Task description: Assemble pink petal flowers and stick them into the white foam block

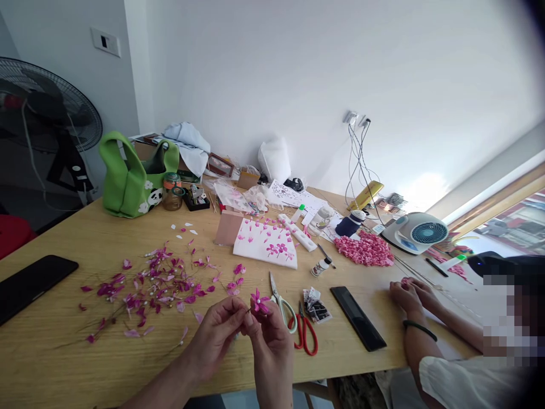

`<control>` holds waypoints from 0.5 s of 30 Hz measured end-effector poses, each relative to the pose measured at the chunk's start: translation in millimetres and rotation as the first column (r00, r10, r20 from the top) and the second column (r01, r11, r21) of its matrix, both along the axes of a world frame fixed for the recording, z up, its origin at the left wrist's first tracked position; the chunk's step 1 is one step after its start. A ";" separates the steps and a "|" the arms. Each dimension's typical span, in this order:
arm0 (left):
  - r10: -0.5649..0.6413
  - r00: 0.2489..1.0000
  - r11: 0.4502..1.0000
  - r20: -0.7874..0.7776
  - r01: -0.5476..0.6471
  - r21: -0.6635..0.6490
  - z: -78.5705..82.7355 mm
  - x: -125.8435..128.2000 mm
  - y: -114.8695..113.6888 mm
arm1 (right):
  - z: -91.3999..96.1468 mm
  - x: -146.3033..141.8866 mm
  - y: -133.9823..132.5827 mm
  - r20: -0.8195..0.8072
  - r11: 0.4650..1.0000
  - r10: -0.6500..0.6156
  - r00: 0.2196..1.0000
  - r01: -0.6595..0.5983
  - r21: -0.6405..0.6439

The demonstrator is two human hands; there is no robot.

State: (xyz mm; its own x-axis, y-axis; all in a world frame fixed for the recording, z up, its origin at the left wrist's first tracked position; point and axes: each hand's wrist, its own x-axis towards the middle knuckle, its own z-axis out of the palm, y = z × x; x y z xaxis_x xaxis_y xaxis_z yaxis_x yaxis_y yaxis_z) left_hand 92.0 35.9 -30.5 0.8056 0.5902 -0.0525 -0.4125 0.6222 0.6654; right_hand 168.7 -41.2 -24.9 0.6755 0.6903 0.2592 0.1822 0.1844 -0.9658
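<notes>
My left hand [217, 335] and my right hand [269, 335] meet above the near edge of the wooden table [63, 352]. Together they pinch a small pink paper flower [259, 301] on a thin stem, fingers closed around it. Just left of my hands lies a scatter of pink and purple petals and stems [157, 284]. White-handled scissors [281, 301] and red-handled scissors [304, 332] lie right beside my right hand.
A white foam block [266, 244] stuck with pink flowers stands mid-table, a pink petal pile [364, 250] to its right. A phone [29, 284] lies far left, a black case [357, 325] right. Green bag [131, 176], jar [172, 192], small fan [419, 232]. Another person's hands [411, 295] work at right.
</notes>
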 end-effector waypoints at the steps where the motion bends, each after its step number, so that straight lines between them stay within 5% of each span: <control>1: 0.013 1.000 1.000 -0.005 -0.013 -0.001 0.4 0.2 0.2 | -0.8 -0.7 -0.3 -0.019 1.000 -0.002 1.000 0.002 -0.004; 7: 0.071 0.997 0.996 -0.040 -0.069 0.048 -2.3 -0.4 2.2 | -4.0 -3.6 -0.7 -0.112 1.000 -0.007 0.994 0.008 0.003; 15: 0.071 0.991 0.968 -0.115 -0.041 0.247 -10.1 -0.7 2.7 | -2.3 2.0 0.6 -0.009 0.999 0.028 1.000 -0.028 -0.018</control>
State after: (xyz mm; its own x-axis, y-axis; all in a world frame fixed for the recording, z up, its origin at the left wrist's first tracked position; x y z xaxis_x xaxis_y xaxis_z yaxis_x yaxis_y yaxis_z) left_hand 91.3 38.7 -40.6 0.7672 0.6414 0.0029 -0.3487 0.4133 0.8412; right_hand 170.7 -40.6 -27.3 0.6580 0.7134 0.2411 0.1692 0.1719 -0.9705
